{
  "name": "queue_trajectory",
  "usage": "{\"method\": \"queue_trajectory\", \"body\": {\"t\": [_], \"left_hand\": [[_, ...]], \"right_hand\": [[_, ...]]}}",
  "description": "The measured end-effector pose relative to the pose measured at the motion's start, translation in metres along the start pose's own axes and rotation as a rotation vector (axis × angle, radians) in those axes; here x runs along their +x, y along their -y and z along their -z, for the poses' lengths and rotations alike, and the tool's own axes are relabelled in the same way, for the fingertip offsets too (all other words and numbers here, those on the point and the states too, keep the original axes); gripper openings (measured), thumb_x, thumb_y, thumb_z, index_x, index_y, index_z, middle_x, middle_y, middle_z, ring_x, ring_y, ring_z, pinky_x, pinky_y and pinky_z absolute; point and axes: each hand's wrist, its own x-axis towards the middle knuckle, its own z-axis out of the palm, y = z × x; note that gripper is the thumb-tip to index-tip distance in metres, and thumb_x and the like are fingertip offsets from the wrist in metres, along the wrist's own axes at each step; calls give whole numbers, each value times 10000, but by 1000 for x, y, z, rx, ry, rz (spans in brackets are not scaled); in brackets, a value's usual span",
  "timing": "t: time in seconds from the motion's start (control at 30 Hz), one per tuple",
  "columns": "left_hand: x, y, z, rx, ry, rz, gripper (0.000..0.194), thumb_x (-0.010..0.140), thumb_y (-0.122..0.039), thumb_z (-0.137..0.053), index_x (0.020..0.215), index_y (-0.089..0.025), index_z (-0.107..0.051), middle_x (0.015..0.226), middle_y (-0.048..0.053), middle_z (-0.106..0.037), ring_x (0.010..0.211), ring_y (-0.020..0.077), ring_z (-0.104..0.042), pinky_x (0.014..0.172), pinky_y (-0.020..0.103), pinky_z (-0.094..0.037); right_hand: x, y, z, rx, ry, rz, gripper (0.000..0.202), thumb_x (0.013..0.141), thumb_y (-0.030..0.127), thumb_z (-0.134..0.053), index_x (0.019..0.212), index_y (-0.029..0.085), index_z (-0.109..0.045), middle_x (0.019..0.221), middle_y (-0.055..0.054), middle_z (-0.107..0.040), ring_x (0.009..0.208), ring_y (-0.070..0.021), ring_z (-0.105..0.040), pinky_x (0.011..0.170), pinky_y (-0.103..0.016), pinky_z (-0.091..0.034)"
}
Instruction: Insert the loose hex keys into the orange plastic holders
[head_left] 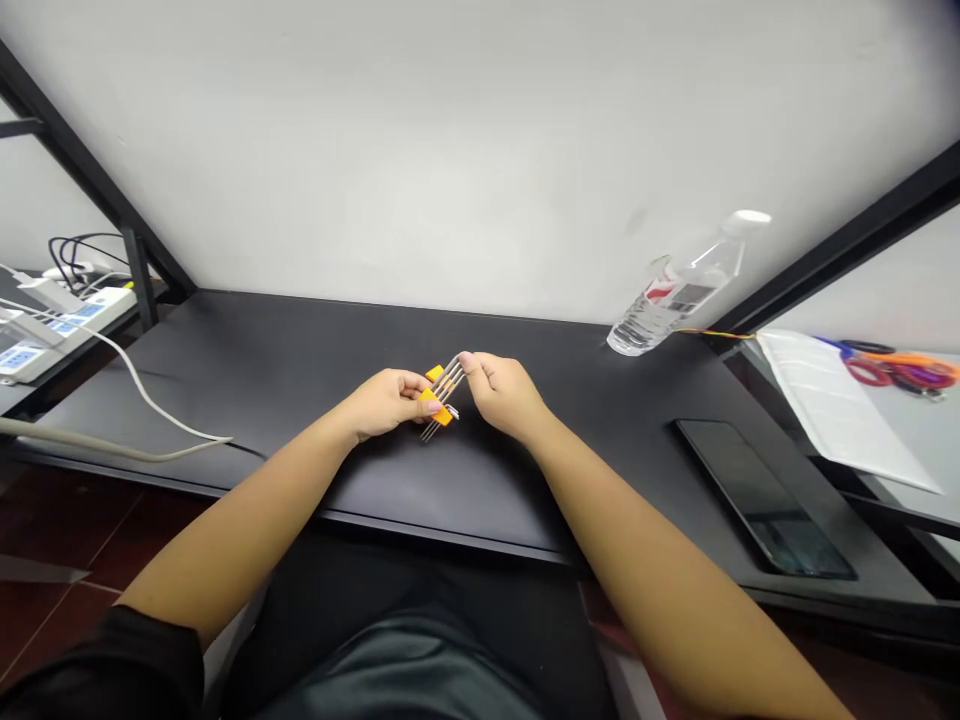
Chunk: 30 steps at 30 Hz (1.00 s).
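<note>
A hex key set [437,407], with several silver L-shaped keys in an orange holder, is held up over the black table [300,345]. My left hand [390,403] grips the orange holder between thumb and fingers. At the upper right of the set, my right hand [504,392] is closed with its thumb and fingers on the bent end of a hex key [454,370]. Short bent ends of other keys stick out by the holder's lower right. Which single key the right fingers pinch is hard to make out.
A clear water bottle [675,290] stands at the back right. Right of my arm lies a black phone [761,497]. White cables [135,370] cross the left side from power strips [75,325]. Beyond the right edge are a white packet [832,405] and colourful scissors-like handles [900,368].
</note>
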Motion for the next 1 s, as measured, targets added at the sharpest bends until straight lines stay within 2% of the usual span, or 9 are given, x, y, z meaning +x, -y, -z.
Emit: {"method": "queue_trajectory", "body": {"t": [0.1, 0.17, 0.37, 0.47, 0.6, 0.7, 0.87, 0.93, 1.0], "left_hand": [[-1, -1, 6, 7, 16, 31, 372, 735, -436, -850, 921, -133, -742, 988, 142, -786, 905, 230, -737, 877, 371, -562], [-1, -2, 13, 2, -30, 16, 378, 736, -436, -851, 931, -131, -742, 988, 147, -784, 903, 232, -736, 865, 375, -563], [-3, -7, 31, 3, -162, -41, 400, 745, -450, -845, 975, -140, -740, 1015, 137, -779, 929, 226, -725, 856, 378, -569], [-2, -6, 33, 26, -160, -29, 388, 752, -445, -840, 976, -144, -744, 1024, 135, -778, 929, 220, -722, 859, 376, -569], [-1, -4, 32, 38, -124, -28, 383, 742, -451, -842, 959, -149, -749, 1003, 128, -780, 912, 220, -721, 853, 374, -572], [-1, -5, 32, 44, -128, -35, 386, 740, -450, -842, 957, -146, -747, 995, 130, -779, 919, 225, -717, 856, 380, -571], [-2, -7, 33, 28, -166, -41, 422, 711, -468, -855, 952, -141, -741, 993, 141, -778, 934, 244, -717, 867, 404, -568], [-3, -8, 33, 22, -177, -44, 418, 709, -468, -857, 942, -142, -740, 1004, 146, -779, 939, 248, -719, 860, 403, -568], [-3, -8, 33, 21, -181, -45, 412, 715, -469, -854, 938, -143, -740, 1020, 148, -780, 946, 247, -722, 855, 394, -569]], "right_hand": [[2, -7, 10, -18, -95, -77, 530, 1034, 589, -288, 713, 227, -503, 649, -25, -569, 643, -185, -528, 620, -299, -378], [3, -10, 15, -23, -66, -106, 540, 1034, 593, -276, 712, 227, -507, 648, -27, -563, 630, -190, -522, 604, -305, -378], [-3, -1, 10, -127, 419, 3, 562, 1017, 627, -348, 647, 221, -464, 682, -24, -598, 611, -175, -515, 607, -300, -383], [-8, 6, 1, -288, 529, 37, 566, 1030, 595, -349, 655, 213, -533, 748, -59, -670, 620, -184, -562, 607, -305, -381], [-10, 8, -5, -489, 491, 49, 538, 1048, 530, -338, 757, 209, -657, 836, -112, -724, 679, -221, -629, 604, -316, -390], [-8, 9, -2, -567, 431, 48, 534, 1022, 592, -372, 846, 211, -702, 868, -132, -736, 714, -249, -656, 591, -322, -398], [-13, 22, 4, -637, 365, -6, 728, 970, 740, -311, 643, 191, -659, 695, -164, -684, 672, -274, -655, 578, -347, -401], [-19, 29, 0, -643, 400, 3, 718, 929, 773, -394, 589, 188, -637, 645, -159, -662, 646, -277, -649, 575, -354, -402], [-24, 34, -7, -644, 435, 28, 632, 920, 722, -489, 621, 191, -653, 654, -140, -671, 637, -265, -648, 577, -349, -396]]}}
